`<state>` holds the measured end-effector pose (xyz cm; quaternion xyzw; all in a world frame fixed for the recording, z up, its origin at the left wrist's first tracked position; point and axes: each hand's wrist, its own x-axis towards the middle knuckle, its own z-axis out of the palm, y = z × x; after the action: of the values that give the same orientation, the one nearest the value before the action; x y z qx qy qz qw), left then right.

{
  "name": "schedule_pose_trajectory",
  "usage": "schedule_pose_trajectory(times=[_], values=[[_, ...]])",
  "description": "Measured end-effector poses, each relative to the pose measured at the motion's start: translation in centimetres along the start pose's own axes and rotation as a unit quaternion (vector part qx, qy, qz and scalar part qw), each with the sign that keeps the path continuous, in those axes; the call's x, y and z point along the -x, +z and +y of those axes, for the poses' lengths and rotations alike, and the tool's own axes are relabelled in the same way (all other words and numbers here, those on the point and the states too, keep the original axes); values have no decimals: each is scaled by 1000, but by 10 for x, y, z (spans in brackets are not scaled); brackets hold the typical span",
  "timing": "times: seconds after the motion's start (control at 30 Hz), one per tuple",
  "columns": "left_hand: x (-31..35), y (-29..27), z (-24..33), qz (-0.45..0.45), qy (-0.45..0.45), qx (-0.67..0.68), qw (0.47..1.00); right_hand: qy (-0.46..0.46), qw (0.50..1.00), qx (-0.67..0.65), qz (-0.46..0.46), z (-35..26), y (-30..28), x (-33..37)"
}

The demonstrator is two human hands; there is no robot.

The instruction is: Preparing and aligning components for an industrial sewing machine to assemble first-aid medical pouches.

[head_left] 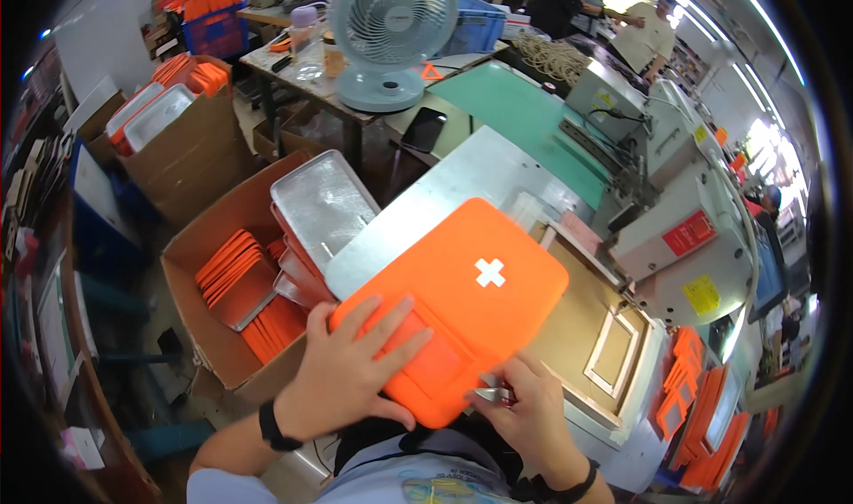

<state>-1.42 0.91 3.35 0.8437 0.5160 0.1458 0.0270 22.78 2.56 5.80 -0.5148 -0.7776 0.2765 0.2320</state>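
Note:
An orange first-aid case (444, 309) with a white cross lies tilted in front of me, over the edge of the metal worktop. It has a clear rectangular pocket near my left hand. My left hand (351, 362) rests on the case, fingers spread across the pocket side and thumb by the near edge. At the case's near right edge, my right hand (529, 402) is closed around a small silver metal tool (493, 393). The tool points toward the case edge; its full shape is hidden by my fingers.
Left of the worktop (453, 184), a cardboard box (191, 282) holds orange pieces and metal trays (324, 198). A fan (391, 33) and a phone (425, 129) stand beyond. To the right are a wooden frame (577, 326), a machine (684, 246) and stacked orange pieces (711, 415).

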Motion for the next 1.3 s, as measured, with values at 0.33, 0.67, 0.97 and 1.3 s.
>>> schedule_pose_trajectory(times=[0.33,0.67,0.97,1.3], values=[[-4,19,62,81,-121,-49,988,41,976,-208,-46,20,-5,9],[-34,0,54,13,-10,-4,1000,-39,995,-86,38,36,-27,25],[-47,18,46,54,44,16,997,-107,988,26,-107,25,-25,27],[-47,14,49,18,25,29,999,-57,990,125,36,27,-27,5]])
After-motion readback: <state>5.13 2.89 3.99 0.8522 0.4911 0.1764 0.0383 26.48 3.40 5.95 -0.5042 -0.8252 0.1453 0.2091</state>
